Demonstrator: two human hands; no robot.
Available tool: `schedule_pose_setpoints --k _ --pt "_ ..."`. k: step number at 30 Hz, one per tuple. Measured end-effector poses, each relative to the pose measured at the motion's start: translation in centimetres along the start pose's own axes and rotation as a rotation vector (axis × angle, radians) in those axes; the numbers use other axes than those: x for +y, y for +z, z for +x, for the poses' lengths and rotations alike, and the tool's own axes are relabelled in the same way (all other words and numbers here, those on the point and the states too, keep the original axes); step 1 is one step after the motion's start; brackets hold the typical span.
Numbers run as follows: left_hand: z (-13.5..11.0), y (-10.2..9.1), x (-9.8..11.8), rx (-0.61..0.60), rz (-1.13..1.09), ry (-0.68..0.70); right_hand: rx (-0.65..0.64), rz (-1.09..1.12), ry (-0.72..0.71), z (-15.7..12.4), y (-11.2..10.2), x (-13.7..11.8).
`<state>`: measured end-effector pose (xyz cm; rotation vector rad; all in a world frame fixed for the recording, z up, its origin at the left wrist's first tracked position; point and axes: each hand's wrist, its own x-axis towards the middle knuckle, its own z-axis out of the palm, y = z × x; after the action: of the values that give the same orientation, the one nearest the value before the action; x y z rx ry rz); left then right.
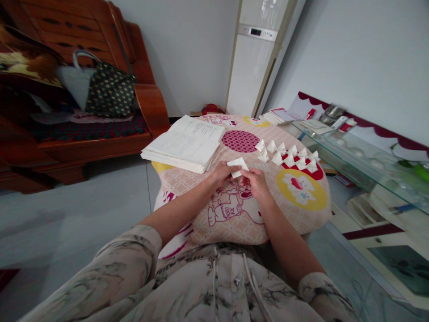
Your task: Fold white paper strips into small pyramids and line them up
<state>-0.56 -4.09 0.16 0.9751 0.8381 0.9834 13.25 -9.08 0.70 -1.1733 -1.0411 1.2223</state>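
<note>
Between my two hands is a small folded piece of white paper (238,167), held just above the cloth-covered table. My left hand (221,173) pinches its left edge, and my right hand (255,180) grips its lower right corner. Some of the fingers are hidden beneath the paper. Beyond my left hand lies a stack of white paper sheets (184,141), the top ones printed with faint text. To the right of my hands, several small pointed folded-paper pieces (278,158) stand in two rows on the cloth.
The patterned tablecloth (231,223) covers the round table. On the right, a glass-topped table (362,161) holds metal cups and papers. A wooden sofa (152,103) with bags (110,89) is at the left. A tall white cabinet-like air conditioner (250,67) stands behind.
</note>
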Motion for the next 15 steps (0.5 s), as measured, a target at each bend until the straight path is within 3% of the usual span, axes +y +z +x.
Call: schedule_pose_setpoints --k 15 --pt "-0.44 -0.12 0.54 0.006 -0.007 -0.033 0.069 0.020 -0.020 -0.05 -0.62 -0.14"
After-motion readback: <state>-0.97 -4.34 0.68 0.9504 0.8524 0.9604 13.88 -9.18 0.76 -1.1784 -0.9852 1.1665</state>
